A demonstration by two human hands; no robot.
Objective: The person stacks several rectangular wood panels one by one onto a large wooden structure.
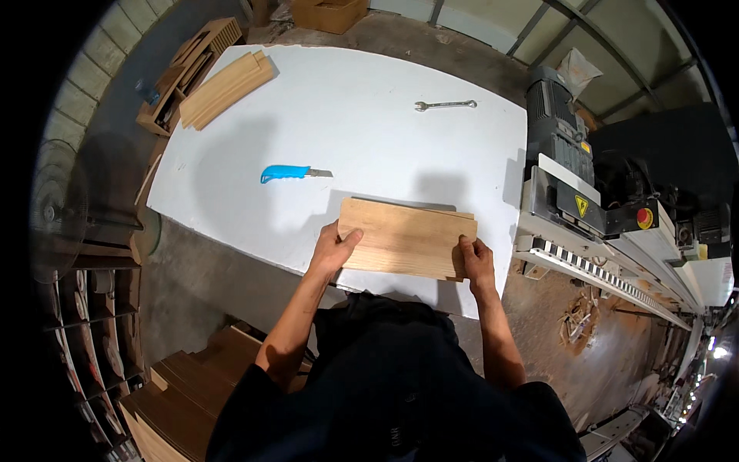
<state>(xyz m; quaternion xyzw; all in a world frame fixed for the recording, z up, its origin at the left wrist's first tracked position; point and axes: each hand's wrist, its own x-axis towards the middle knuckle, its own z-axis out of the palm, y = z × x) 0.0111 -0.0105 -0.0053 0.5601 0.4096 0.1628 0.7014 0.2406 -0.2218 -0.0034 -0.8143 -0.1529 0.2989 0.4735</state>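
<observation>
Filling the middle of the view: a white table [362, 138]. A grey-and-white machine [566, 202] with a motor on top is standing along the table's right edge. Off the near edge, to the left, a pile of brown sheets [181, 412] is lying low.

A held stack of thin light-wood boards [408, 239] is lying flat over the near edge, toward the near-right corner; the lower pieces are sticking out slightly at the right end. Cannot tell whether it is touching the tabletop. A second stack of boards [227, 88], fanned unevenly, is resting by the far-left corner, along the left edge.

Left hand [332, 248] is pinching the held stack's left end, thumb on the upper face. Right hand [477, 262] is pinching the right end likewise.

A blue-handled knife [289, 172] is lying left of centre, blade pointing toward the right edge. A wrench [446, 105] is lying near the far edge, toward the far-right corner.
</observation>
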